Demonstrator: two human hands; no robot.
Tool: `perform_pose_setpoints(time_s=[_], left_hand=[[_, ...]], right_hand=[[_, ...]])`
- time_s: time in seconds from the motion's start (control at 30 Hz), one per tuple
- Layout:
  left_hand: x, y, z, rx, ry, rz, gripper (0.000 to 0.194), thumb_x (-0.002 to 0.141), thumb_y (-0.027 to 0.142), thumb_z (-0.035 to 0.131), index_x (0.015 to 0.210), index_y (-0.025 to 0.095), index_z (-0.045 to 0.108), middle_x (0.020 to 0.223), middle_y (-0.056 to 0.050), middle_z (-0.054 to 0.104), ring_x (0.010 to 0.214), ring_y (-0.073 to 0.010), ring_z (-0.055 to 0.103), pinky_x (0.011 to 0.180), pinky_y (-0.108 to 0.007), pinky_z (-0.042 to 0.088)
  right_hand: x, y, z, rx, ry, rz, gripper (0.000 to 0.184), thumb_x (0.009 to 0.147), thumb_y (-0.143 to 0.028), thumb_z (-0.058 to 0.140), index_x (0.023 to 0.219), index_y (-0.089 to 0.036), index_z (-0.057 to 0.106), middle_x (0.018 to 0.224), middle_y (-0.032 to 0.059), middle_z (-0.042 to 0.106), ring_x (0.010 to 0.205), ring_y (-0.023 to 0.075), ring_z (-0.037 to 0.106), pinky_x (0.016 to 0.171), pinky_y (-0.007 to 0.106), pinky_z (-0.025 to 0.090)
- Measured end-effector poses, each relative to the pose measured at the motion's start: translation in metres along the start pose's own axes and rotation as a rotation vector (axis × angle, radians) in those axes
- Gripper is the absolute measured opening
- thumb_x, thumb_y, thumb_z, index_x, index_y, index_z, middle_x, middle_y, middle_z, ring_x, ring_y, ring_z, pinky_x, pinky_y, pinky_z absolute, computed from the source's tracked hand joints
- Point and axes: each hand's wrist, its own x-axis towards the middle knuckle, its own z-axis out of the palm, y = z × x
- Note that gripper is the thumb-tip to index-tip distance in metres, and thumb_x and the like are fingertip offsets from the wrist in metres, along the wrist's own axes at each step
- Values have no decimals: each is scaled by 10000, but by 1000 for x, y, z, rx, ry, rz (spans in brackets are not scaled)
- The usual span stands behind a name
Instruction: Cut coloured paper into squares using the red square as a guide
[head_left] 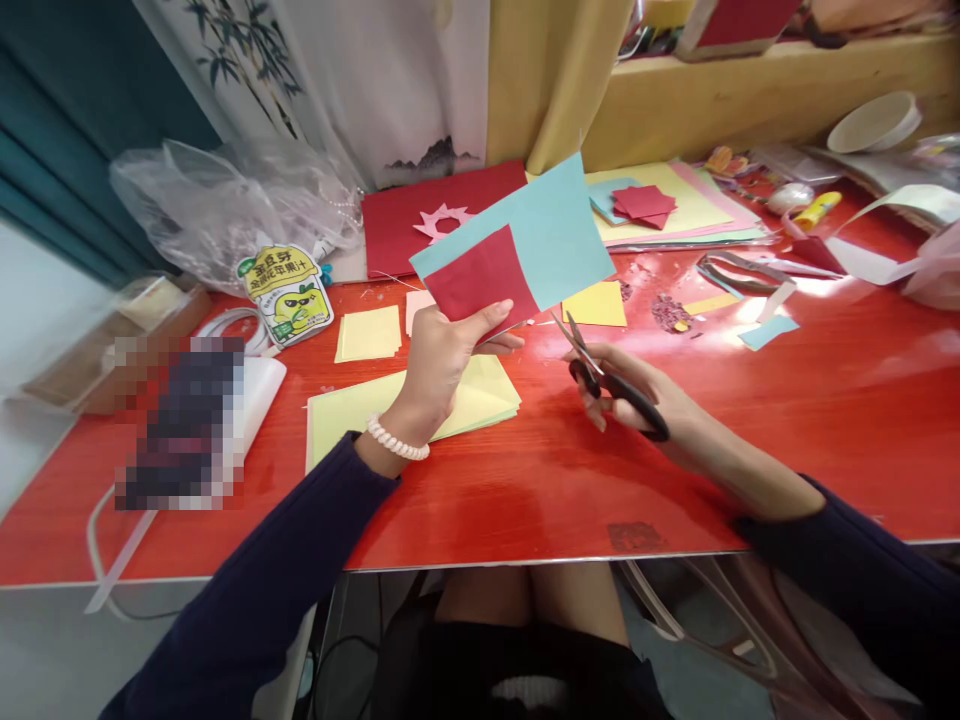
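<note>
My left hand (457, 350) grips a light blue sheet of paper (559, 240) with a smaller red paper square (480, 275) laid over its lower left part. The thumb presses on the red square, and both papers are raised above the table. In my right hand (630, 385) is a pair of scissors (589, 365) with black handles. Its blades are slightly parted and point up toward the blue sheet, apart from it. Below my left hand lies a stack of pale yellow and green paper (360, 410). Yellow squares (596, 303) rest behind the scissors.
A pink cut-paper ring (442, 222) lies on a red sheet (390, 250) at the back. Colored sheets (697, 205) bear red squares (645, 203). Paper scraps (769, 332) are at right; a snack packet (289, 295), plastic bag (240, 200) and cardboard box (112, 345) stand left.
</note>
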Motion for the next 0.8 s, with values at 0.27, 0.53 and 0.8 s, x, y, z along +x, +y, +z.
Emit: perform_pose_setpoints(time_s=[0.27,0.53,0.8], left_hand=[[-3,-4,2,-38,32,-4,213,726,299,728,796,114,650,702,-31,696,580,-139,681,607,-254,588],[-13,-3,12,37,-45,-68,213,757,337,695,752,131,640,653,-39,701,593,-161,685,653,-295,594],[-15,-5,13,32,-75,-80,230,760,343,699,702,122,674,616,-35,702,602,-153,690,661,-270,599]], right_hand=[[4,10,-3,-50,-93,-19,549,845,-603,505,1163,-163,585,714,14,526,555,108,435,480,261,310],[4,13,2,38,10,-119,496,839,-555,547,1142,-164,590,715,3,469,582,105,398,475,256,269],[3,17,1,47,16,-115,445,845,-525,560,1110,-170,601,701,-1,488,573,104,397,503,264,281]])
